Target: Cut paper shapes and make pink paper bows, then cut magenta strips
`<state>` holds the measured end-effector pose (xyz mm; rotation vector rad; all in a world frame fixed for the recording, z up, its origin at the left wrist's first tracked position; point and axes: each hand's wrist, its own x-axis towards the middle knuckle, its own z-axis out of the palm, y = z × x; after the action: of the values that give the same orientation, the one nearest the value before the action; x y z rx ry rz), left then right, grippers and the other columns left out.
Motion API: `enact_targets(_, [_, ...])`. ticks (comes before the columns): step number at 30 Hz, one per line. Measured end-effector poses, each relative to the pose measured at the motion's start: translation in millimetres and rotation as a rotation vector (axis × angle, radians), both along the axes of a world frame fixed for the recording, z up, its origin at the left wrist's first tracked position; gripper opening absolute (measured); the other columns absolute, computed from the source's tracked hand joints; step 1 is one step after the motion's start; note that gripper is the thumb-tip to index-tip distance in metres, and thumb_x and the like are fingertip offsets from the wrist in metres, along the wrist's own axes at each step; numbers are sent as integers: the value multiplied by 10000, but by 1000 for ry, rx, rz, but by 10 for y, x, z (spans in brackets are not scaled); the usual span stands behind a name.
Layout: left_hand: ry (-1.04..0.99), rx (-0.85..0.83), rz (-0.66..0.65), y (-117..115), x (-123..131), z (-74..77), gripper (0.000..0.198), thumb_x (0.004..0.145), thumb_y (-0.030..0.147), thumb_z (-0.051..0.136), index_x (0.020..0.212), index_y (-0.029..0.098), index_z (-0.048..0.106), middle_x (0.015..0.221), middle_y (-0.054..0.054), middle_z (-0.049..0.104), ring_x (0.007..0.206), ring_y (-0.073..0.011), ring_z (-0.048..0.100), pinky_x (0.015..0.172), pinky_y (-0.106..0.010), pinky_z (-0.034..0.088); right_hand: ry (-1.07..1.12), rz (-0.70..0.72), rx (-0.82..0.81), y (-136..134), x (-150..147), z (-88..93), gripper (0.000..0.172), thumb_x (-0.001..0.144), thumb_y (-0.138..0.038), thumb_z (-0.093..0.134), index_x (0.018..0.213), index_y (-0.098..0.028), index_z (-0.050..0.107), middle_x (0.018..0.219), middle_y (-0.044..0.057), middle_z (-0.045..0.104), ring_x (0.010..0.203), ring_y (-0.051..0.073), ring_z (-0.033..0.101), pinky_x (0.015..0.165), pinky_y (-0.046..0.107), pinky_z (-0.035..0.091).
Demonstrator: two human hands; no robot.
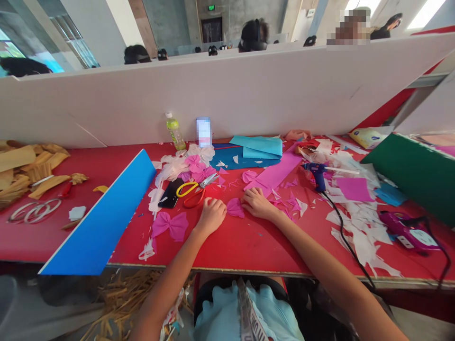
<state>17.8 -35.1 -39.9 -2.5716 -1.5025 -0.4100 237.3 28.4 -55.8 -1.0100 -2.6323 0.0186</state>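
Note:
A pink crepe paper petal (235, 208) lies low over the red table between my hands. My left hand (212, 215), fingers curled, meets its left edge. My right hand (259, 203) pinches the right edge; the thumbs are mostly hidden. Just behind my left hand are scissors (194, 189) with yellow and red handles, blades spread, beside a black phone (170, 194). To the left lies a pink bow-shaped paper piece (170, 226). Beyond my right hand a long pink paper strip (279, 173) slants back, with pink scraps around it.
A blue board (106, 213) stands at left, a green board (414, 175) at right. A glue gun (316, 175) trails its cord across the table near white scraps (362, 227). Behind are a bottle (175, 132), a lit phone (204, 131) and folded turquoise paper (261, 147) against a partition.

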Motion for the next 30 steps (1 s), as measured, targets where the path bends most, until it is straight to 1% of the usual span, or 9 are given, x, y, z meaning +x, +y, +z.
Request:
enact_targets(8, [12,-7,2,-1,-1,1,132,875,193,458,826,183,581,854,-41,590,887,-181,505,913,-400,288,0,9,25,-19,-12,17,167,888,-236,436,815,-170,571,863,71,530,845,204,407,783,347,257])
enact_targets(14, [-4,-5,6,-3,4,7,109,865,189,477,825,185,579,866,-40,596,887,-183,511,909,-404,297,39,14,57,-42,-21,33,161,878,-262,454,854,-157,575,887,79,528,856,207,402,792,345,266])
enact_targets(21, [-20,4,10,11,-1,-35,90,859,185,488,826,190,572,871,-30,609,877,-180,522,926,-412,292,56,46,59,-79,-82,46,163,885,-229,447,906,-167,596,874,71,534,850,199,404,795,341,271])
enact_targets(30, [-31,8,12,16,2,-48,85,857,183,491,828,194,570,864,-31,605,864,-179,524,922,-410,293,45,65,61,-78,-102,37,178,891,-215,446,895,-177,620,853,64,529,842,190,399,788,335,268])
